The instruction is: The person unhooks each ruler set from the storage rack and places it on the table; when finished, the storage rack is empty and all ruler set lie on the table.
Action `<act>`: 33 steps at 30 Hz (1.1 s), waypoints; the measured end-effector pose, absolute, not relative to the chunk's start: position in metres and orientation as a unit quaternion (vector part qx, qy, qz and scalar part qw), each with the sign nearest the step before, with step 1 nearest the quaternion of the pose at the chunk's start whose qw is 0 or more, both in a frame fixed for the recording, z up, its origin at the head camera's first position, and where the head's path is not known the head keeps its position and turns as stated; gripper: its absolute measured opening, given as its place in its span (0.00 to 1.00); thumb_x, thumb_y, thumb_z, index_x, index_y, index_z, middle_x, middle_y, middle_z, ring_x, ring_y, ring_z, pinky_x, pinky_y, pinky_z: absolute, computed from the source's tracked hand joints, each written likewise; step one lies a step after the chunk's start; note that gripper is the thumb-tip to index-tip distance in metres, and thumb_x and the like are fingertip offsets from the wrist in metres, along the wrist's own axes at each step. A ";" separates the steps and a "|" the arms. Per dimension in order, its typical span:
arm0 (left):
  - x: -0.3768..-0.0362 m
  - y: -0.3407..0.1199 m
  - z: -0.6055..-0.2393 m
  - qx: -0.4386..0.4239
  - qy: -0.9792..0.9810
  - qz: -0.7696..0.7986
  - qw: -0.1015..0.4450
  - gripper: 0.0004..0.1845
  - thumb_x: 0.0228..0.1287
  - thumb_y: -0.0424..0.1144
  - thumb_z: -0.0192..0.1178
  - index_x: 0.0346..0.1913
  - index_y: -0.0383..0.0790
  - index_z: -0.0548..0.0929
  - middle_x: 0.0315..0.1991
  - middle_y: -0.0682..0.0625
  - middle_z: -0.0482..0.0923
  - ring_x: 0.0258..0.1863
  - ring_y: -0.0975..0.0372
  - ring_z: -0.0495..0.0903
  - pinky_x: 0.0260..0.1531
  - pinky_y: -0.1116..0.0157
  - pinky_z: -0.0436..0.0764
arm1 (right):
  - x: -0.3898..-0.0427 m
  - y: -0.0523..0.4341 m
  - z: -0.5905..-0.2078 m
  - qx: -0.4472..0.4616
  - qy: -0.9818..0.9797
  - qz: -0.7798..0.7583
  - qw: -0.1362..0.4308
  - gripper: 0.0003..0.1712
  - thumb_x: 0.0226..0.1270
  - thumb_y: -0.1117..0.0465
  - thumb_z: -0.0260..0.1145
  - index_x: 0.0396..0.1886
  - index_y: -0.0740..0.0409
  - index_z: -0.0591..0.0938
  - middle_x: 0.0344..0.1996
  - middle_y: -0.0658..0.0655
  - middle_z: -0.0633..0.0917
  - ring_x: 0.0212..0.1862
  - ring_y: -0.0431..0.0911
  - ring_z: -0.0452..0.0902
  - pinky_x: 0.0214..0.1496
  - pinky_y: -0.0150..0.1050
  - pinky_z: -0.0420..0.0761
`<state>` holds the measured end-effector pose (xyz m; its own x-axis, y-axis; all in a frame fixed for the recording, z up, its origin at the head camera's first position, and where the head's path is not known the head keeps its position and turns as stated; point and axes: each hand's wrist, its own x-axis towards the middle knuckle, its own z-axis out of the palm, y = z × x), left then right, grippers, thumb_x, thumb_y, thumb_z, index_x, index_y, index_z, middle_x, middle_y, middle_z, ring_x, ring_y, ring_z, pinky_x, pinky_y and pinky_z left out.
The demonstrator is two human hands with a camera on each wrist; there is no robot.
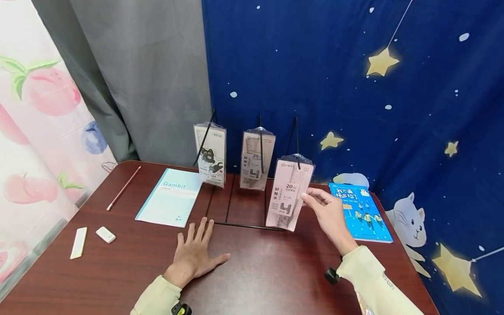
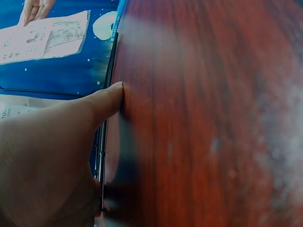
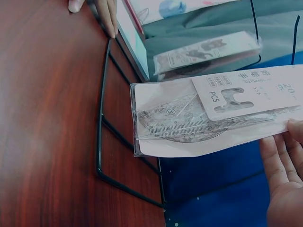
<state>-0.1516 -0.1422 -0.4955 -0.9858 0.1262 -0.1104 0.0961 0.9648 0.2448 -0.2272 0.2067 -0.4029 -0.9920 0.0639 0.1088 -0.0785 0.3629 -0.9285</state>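
A black wire rack [image 1: 236,224] stands on the dark wooden table [image 1: 267,271] with three ruler-set packs hanging on its hooks. My right hand [image 1: 327,212] is at the right edge of the right pack [image 1: 289,197]. In the right wrist view one fingertip [image 3: 296,127] lies over the pack [image 3: 208,118] and the other fingers sit at its edge, a light pinch. My left hand [image 1: 194,251] lies flat on the table in front of the rack, fingers spread. Its thumb [image 2: 111,97] presses on the wood. The cat pack [image 1: 210,154] and the middle pack [image 1: 257,161] hang untouched.
A pale blue Gambit notebook [image 1: 173,197] lies left of the rack, with a pencil [image 1: 123,188], an eraser [image 1: 105,234] and a white bar [image 1: 78,242] further left. A blue book [image 1: 360,212] lies at the right. Curtains hang behind the table.
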 end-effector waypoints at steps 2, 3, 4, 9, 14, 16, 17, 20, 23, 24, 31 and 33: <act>-0.152 -0.143 -0.498 0.058 0.989 0.121 0.059 0.61 0.58 0.79 0.57 0.83 0.39 0.55 0.83 0.38 0.53 0.80 0.35 0.56 0.70 0.29 0.57 | -0.223 0.206 -0.403 0.005 -0.825 0.562 0.063 0.24 0.69 0.46 0.73 0.57 0.56 0.87 0.47 0.55 0.92 0.43 0.40 0.90 0.52 0.24 0.82; -0.153 -0.143 -0.500 0.058 0.989 0.120 0.058 0.61 0.58 0.79 0.57 0.83 0.39 0.55 0.83 0.39 0.53 0.80 0.35 0.56 0.70 0.29 0.56 | -0.220 0.206 -0.403 0.006 -0.824 0.563 0.063 0.24 0.69 0.46 0.73 0.56 0.56 0.87 0.47 0.56 0.92 0.42 0.39 0.90 0.52 0.24 0.82; -0.153 -0.143 -0.502 0.058 0.990 0.119 0.056 0.61 0.58 0.79 0.57 0.83 0.40 0.55 0.84 0.39 0.52 0.80 0.35 0.56 0.71 0.30 0.56 | -0.218 0.206 -0.402 0.006 -0.822 0.565 0.062 0.24 0.69 0.47 0.73 0.57 0.57 0.87 0.47 0.57 0.92 0.42 0.38 0.90 0.52 0.25 0.83; -0.153 -0.143 -0.508 0.060 0.990 0.113 0.054 0.61 0.59 0.80 0.54 0.84 0.41 0.54 0.84 0.40 0.51 0.80 0.36 0.55 0.71 0.30 0.56 | -0.204 0.207 -0.403 0.007 -0.820 0.570 0.061 0.23 0.70 0.50 0.73 0.57 0.59 0.87 0.48 0.59 0.91 0.42 0.39 0.90 0.51 0.25 0.83; -0.152 -0.142 -0.500 0.057 0.989 0.123 0.066 0.62 0.58 0.80 0.55 0.83 0.40 0.54 0.84 0.39 0.51 0.80 0.35 0.54 0.71 0.30 0.55 | -0.190 0.209 -0.402 0.008 -0.827 0.558 0.065 0.22 0.70 0.49 0.73 0.56 0.57 0.87 0.48 0.58 0.92 0.43 0.42 0.91 0.52 0.26 0.83; -0.152 -0.142 -0.499 0.057 0.988 0.127 0.064 0.62 0.58 0.79 0.56 0.83 0.40 0.54 0.84 0.39 0.52 0.80 0.35 0.55 0.71 0.29 0.55 | -0.184 0.210 -0.400 0.004 -0.834 0.548 0.062 0.22 0.70 0.47 0.72 0.57 0.55 0.87 0.48 0.56 0.92 0.44 0.42 0.91 0.52 0.25 0.83; -0.153 -0.143 -0.501 0.058 0.988 0.126 0.061 0.62 0.58 0.80 0.55 0.83 0.40 0.54 0.84 0.39 0.52 0.80 0.35 0.55 0.71 0.29 0.55 | -0.181 0.210 -0.399 0.002 -0.838 0.543 0.060 0.22 0.69 0.46 0.72 0.57 0.53 0.87 0.48 0.56 0.92 0.45 0.44 0.91 0.53 0.25 0.82; -0.154 -0.145 -0.508 0.061 0.990 0.118 0.043 0.62 0.58 0.80 0.55 0.83 0.40 0.55 0.83 0.39 0.53 0.80 0.36 0.56 0.70 0.30 0.57 | -0.173 0.211 -0.395 -0.001 -0.844 0.533 0.056 0.23 0.70 0.45 0.72 0.57 0.51 0.87 0.49 0.55 0.91 0.47 0.46 0.90 0.53 0.25 0.82; -0.156 -0.146 -0.517 0.063 0.991 0.114 0.026 0.61 0.58 0.80 0.55 0.83 0.41 0.56 0.83 0.40 0.53 0.80 0.36 0.57 0.70 0.30 0.58 | -0.165 0.212 -0.391 0.002 -0.850 0.525 0.052 0.22 0.70 0.44 0.71 0.57 0.51 0.87 0.49 0.55 0.91 0.46 0.43 0.90 0.53 0.25 0.82; -0.156 -0.146 -0.519 0.063 0.991 0.114 0.021 0.61 0.58 0.79 0.56 0.83 0.41 0.56 0.83 0.39 0.54 0.80 0.36 0.57 0.69 0.30 0.59 | -0.162 0.213 -0.391 0.002 -0.851 0.522 0.051 0.22 0.70 0.45 0.71 0.56 0.51 0.87 0.48 0.55 0.91 0.45 0.41 0.89 0.53 0.25 0.82; -0.157 -0.145 -0.520 0.065 0.990 0.121 0.014 0.60 0.58 0.78 0.58 0.83 0.40 0.57 0.83 0.39 0.54 0.79 0.35 0.57 0.69 0.29 0.58 | -0.137 0.225 -0.396 -0.019 -0.855 0.517 0.041 0.20 0.69 0.48 0.73 0.54 0.55 0.88 0.46 0.56 0.92 0.41 0.39 0.89 0.50 0.25 0.83; -0.157 -0.145 -0.519 0.064 0.991 0.117 0.016 0.60 0.58 0.78 0.58 0.83 0.40 0.57 0.83 0.39 0.54 0.80 0.35 0.57 0.70 0.29 0.58 | -0.131 0.232 -0.400 -0.034 -0.856 0.515 0.035 0.20 0.69 0.49 0.73 0.54 0.57 0.88 0.46 0.56 0.92 0.40 0.39 0.89 0.48 0.25 0.84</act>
<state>-0.1569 -0.1451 -0.5187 -0.9913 0.1308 -0.0159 0.1235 0.9643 0.2343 -0.1307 0.2322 -0.3997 -0.9953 0.0939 0.0240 0.0228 0.4677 -0.8836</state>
